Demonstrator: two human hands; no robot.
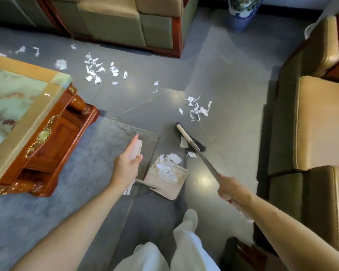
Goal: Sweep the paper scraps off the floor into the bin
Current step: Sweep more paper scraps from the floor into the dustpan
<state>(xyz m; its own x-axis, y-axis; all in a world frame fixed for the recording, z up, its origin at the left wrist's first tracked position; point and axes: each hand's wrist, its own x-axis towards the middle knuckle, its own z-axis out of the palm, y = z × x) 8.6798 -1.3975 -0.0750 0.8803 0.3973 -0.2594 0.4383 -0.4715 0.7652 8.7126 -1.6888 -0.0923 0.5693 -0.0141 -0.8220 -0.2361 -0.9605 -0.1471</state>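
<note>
Mid-sweep: right grip (pixel 231 190) clamped on broom (pixel 192 144), left grip (pixel 125 167) clasping dustpan handle (pixel 137 148); next, drag paper scraps (pixel 198 110) beyond the dustpan (pixel 172 190) into it.

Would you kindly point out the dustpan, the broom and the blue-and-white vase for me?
dustpan (pixel 175 189): head view, on the bare part of its tray.
broom (pixel 201 146): head view, on its black bristles.
blue-and-white vase (pixel 241 14): head view, on its body.
</note>
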